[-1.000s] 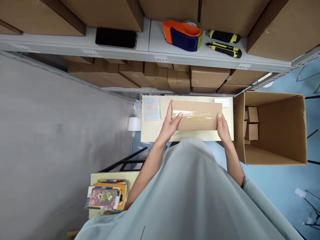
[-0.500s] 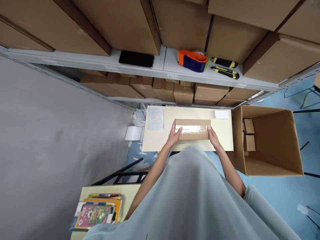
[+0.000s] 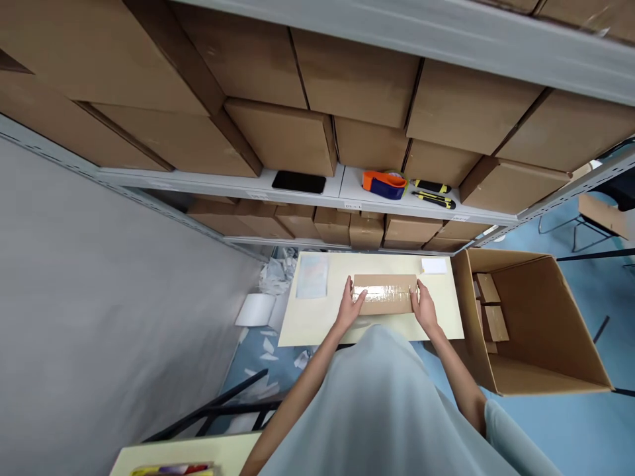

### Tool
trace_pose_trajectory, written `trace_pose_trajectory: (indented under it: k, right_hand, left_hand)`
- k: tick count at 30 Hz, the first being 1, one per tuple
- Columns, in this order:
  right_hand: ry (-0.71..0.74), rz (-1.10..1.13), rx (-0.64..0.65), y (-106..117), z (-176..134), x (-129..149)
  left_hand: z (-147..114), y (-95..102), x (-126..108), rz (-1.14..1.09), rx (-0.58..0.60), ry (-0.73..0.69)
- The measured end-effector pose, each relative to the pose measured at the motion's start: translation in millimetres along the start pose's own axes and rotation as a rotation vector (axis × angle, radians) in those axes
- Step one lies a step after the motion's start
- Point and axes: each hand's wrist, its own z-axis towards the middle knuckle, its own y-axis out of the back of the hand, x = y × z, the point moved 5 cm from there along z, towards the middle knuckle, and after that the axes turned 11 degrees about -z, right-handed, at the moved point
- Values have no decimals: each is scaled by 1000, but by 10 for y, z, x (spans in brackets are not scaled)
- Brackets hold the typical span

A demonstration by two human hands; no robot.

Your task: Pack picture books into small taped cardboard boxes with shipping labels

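Note:
Between my two hands is a small cardboard box [image 3: 385, 304], with shiny clear tape running along its top. My left hand [image 3: 351, 305] grips its left end, thumb on the taped face and fingers along the side. At the opposite end my right hand [image 3: 423, 307] holds it the same way. The box is over the pale table [image 3: 337, 327], close to its front edge; whether it rests on the surface I cannot tell. A clear plastic sleeve [image 3: 312, 276] lies at the table's left, and a small white box or pad [image 3: 433, 266] at its back right.
Right of the table stands a large open carton [image 3: 550, 324] with several small boxes inside. Behind, a shelf [image 3: 317, 192] bears cartons, a phone [image 3: 298, 182], an orange-and-blue tape dispenser [image 3: 384, 184] and two cutters [image 3: 432, 193]. Paper scraps [image 3: 268, 345] litter the floor at left.
My view has tilted upward, so the table and shelf sit lower in the picture and more upper cartons show. Both hands still hold the box, with the right fingers slightly more spread.

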Motion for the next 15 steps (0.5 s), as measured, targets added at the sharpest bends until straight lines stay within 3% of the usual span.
trace_pose_trajectory:
  k: [5, 9, 15]
  right_hand:
    - [109, -36, -123, 249, 258, 233]
    - [200, -27, -194, 485, 674, 573]
    - [346, 1, -303, 801, 1456, 1156]
  left_hand:
    - [135, 168, -377, 154, -68, -167]
    - [417, 173, -987, 256, -28, -348]
    - [898, -13, -1948, 385, 22, -630]
